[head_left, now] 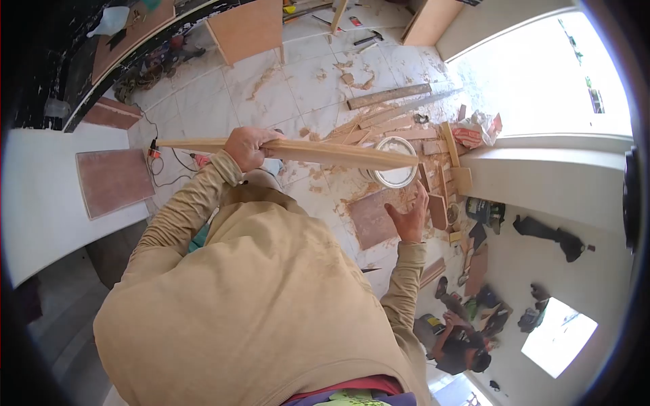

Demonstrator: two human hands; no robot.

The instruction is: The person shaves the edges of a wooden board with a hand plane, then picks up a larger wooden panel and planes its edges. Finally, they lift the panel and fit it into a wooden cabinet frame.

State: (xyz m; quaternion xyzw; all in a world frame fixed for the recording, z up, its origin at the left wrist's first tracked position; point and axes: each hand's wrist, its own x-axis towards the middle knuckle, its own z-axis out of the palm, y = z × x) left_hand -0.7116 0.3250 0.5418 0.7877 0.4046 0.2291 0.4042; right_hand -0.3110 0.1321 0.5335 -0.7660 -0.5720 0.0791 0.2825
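Note:
A long, light wooden board (325, 152) runs across the view in front of my chest. My left hand (248, 147) is wrapped round it left of its middle. Near the board's right end, just below it, my right hand (410, 211) is raised with thumb and fingers apart, not touching the board. A white round bucket (396, 177) stands on the floor behind the board's right end, partly hidden by it. Beneath my right hand a flat reddish panel (372, 220) lies on the floor.
Wood offcuts (399, 111) and shavings litter the tiled floor ahead. A hammer (369, 38) lies farther off. An upright panel (247, 30) stands at the top, a white surface (51, 183) at left. Another person (460, 342) is at lower right.

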